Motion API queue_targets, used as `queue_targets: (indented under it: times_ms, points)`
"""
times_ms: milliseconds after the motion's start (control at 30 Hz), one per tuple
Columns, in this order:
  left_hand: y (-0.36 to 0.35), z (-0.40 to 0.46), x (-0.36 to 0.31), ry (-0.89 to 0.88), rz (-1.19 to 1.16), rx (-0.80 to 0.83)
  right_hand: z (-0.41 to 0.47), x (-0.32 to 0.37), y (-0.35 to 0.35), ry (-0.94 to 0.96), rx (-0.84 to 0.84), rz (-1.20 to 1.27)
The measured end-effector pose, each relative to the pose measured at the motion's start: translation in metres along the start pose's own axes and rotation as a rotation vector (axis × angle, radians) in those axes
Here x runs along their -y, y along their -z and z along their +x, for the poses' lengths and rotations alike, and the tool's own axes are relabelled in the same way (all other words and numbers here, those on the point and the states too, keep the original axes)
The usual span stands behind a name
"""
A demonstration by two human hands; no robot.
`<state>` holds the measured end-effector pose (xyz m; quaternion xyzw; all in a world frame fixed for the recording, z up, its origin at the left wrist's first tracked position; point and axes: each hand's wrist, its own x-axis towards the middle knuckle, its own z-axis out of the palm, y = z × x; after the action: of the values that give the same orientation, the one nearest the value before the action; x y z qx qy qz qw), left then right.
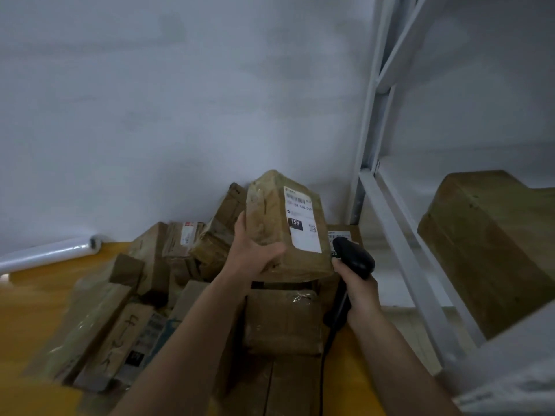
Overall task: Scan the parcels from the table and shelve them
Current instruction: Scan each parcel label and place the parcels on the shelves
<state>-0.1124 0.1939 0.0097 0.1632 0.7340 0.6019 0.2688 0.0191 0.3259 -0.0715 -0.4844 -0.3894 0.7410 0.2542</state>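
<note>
**Operator:** Which step is in hand?

**Technician:** Scanning, by my reading. The left hand (255, 253) holds the lifted parcel (285, 226) at centre frame, label (301, 219) turned toward the camera. The right hand (357, 291) is wrapped around the handle of the black scanner (354, 259), just right of and below the parcel.

**Operator:** State of each grip?

**Technician:** Left hand: closed on the parcel's lower left side, thumb across the front face. Right hand: closed on the scanner handle. The scanner head sits beside the parcel's lower right corner; contact cannot be confirmed.

**Operator:** What does the next move call for?

**Technician:** Probably aiming the scanner head at the barcode near the label's top. After that, the parcel goes to the white shelf (399, 235) at right of frame, where one box (492, 241) already sits. The remaining parcels (156, 277) lie heaped on the yellow table (39, 301), lower left.
</note>
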Motion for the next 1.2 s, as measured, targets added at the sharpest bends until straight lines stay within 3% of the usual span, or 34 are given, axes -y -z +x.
queue_targets:
  times_ms: [200,567,633,800,1000,1200]
  points:
    - [0.039,-0.05,0.019,0.122,-0.2,0.126,-0.059,0.017,0.0,0.075,0.237,-0.012]
    - [0.09,-0.141,0.045,0.254,-0.298,0.325,-0.181,-0.001,0.001,0.236,0.396,-0.204]
    - [0.101,-0.153,0.049,0.273,-0.231,0.343,-0.198,-0.006,0.004,0.259,0.393,-0.225]
    - [0.114,-0.181,0.056,0.303,-0.254,0.174,-0.246,-0.015,0.008,0.34,0.434,-0.295]
    - [0.12,-0.206,0.056,0.245,-0.307,0.024,-0.297,-0.019,0.013,0.637,0.419,-0.442]
    - [0.122,-0.229,0.049,0.219,-0.276,-0.039,-0.328,-0.031,0.022,0.581,0.469,-0.533]
